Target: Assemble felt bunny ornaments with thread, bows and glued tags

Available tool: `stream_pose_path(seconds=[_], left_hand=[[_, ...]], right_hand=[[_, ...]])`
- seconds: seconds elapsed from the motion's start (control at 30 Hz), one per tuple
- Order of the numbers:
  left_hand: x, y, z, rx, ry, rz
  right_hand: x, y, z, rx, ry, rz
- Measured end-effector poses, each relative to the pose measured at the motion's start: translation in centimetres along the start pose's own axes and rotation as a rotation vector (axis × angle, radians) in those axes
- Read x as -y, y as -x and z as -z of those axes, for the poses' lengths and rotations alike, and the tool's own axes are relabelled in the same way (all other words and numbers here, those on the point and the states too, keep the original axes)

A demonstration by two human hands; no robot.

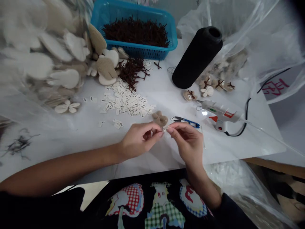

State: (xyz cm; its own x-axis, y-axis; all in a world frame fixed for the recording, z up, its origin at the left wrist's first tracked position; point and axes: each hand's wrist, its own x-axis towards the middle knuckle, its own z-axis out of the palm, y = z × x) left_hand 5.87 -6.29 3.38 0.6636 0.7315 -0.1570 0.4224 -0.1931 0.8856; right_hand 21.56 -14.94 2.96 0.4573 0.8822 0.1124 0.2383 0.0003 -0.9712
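My left hand and my right hand meet near the table's front edge, fingertips pinched. Between them is a small white label, mostly covered by the fingers. Just beyond the fingertips lies a tan fabric flower on the white table. A loose pile of small printed labels spreads to the upper left of my hands. To the right, close to my right fingers, rest blue-handled thread snips. Farther right, a white glue gun lies with its nozzle toward a finished flower with a brown bow.
A blue basket full of brown bows stands at the back, with more bows heaped before it. A black cylinder stands right of it. Plastic bags of fabric flowers flank both sides. The glue gun's cord trails right; tangled threads lie left.
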Motion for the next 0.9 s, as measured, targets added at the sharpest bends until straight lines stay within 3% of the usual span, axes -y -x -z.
stream_pose_path(seconds=[0.1, 0.17, 0.27, 0.33, 0.4, 0.57, 0.9], left_hand=[[0.4, -1.3, 0.5, 0.034, -0.408, 0.055], [0.6, -2.3, 0.6, 0.049, -0.571, 0.089], [0.6, -3.2, 0.7, 0.054, -0.645, 0.088], [0.5, -3.5, 0.8, 0.066, -0.630, 0.095], [0.2, -3.7, 1.1, 0.073, -0.582, 0.112], [0.0, -3.7, 1.9, 0.075, -0.406, 0.130], [0.3, -4.9, 2.0, 0.138, -0.128, 0.218]], right_hand=[[-0.9, -0.4, 2.8, 0.053, 0.219, 0.151], [-1.5, -0.7, 4.8, 0.245, 0.405, 0.259], [-2.5, -1.1, 6.5, 0.518, 0.568, 0.383], [-3.0, -1.2, 6.9, 0.579, 0.621, 0.429], [-3.4, -1.1, 6.9, 0.541, 0.640, 0.452], [-3.3, -0.3, 6.8, 0.303, 0.669, 0.445], [-3.2, -0.1, 6.0, 0.326, 0.789, 0.455]])
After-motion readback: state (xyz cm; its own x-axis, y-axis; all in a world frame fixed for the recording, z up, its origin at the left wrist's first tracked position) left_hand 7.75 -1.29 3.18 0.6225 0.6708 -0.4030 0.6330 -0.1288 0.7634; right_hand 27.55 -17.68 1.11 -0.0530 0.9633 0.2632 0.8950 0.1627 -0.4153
